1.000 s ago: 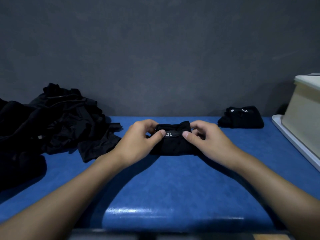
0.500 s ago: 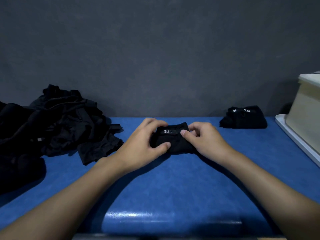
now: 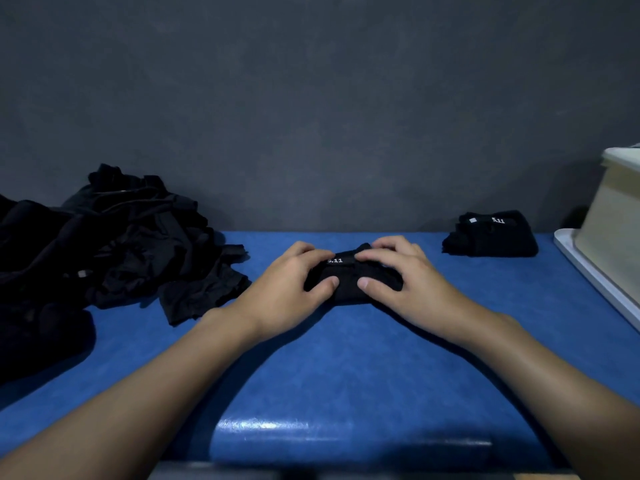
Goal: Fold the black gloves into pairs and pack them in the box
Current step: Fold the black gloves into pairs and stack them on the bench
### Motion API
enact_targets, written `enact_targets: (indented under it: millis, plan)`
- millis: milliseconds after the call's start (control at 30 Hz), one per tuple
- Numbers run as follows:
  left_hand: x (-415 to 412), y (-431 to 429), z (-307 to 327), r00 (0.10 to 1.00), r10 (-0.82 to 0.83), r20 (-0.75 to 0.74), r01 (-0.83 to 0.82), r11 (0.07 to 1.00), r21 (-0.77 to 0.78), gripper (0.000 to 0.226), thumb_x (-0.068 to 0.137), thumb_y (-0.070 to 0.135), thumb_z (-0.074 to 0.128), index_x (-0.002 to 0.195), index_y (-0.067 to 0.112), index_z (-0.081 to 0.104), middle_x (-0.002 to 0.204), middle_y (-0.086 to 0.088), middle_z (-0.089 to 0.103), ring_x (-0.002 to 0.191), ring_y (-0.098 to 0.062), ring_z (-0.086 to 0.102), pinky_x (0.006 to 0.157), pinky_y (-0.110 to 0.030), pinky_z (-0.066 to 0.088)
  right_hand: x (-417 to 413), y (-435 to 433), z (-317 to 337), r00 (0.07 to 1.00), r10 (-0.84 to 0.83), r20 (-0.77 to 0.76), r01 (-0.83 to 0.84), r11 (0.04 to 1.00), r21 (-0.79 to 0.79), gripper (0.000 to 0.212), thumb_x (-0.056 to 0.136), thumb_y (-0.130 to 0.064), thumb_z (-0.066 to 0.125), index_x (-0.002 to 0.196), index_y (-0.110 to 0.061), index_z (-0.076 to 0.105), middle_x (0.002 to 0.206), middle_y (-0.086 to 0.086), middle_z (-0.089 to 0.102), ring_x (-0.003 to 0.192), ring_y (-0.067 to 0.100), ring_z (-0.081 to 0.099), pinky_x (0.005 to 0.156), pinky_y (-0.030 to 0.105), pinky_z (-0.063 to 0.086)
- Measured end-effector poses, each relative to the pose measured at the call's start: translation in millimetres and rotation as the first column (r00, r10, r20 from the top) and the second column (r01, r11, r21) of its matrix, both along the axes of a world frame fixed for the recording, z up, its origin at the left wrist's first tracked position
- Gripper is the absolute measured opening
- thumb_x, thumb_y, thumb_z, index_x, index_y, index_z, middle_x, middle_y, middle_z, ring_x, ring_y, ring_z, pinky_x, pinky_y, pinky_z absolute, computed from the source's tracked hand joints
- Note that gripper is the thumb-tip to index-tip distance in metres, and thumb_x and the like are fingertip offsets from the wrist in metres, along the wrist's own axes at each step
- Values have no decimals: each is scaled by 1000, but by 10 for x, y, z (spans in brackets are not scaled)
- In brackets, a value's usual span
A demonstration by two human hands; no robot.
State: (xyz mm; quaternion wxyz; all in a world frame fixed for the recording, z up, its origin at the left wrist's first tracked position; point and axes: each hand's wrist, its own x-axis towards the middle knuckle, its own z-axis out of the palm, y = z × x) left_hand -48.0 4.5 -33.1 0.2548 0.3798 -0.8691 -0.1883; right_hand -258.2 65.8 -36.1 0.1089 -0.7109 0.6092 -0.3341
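Gripping the folded gloves (image 3: 349, 289) from either side, the left hand (image 3: 289, 287) and right hand (image 3: 408, 284) curl over them, mid-table (image 3: 346, 375). Loose glove pile (image 3: 121, 244) lies left; finished pair (image 3: 491, 237) sits right, near the box (image 3: 618, 230).

Gloves (image 3: 131, 244) left, folded pair (image 3: 346, 289) centre, box (image 3: 620, 237) right

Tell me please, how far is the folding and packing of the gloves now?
Done: one folded black fabric glove bundle lies on the blue table near the cream plastic box. In hand: left grip and right grip both hold a second folded black bundle with a white 5.11 label. Left: the big loose heap of black gloves, and packing; the box's inside is hidden.
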Motion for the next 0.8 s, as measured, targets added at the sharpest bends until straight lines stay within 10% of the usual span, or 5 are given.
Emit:
enact_targets:
  millis: [300,800]
  plan:
    - [65,44,12,994,-41,101,59,983,-173,48,90,48,51,137,36,52,142,11,42,130,-12,38,110,-41,36,-35,-40,-51,1000,13,-21,-12,999,53,64,70,-71,47,127,-41,56,126,-22,45,122,7,47,107,46,36]
    - [164,-36,-22,992,-43,116,54,994,-97,50,90,53,58,138,41,51,150,16,43,139,-3,37,114,-44,34,-133,-50,-34,996,55,-65,-49,995,92,53,82,-51,68,133,-42,54,115,-20,53,116,5,51,106,43,39]
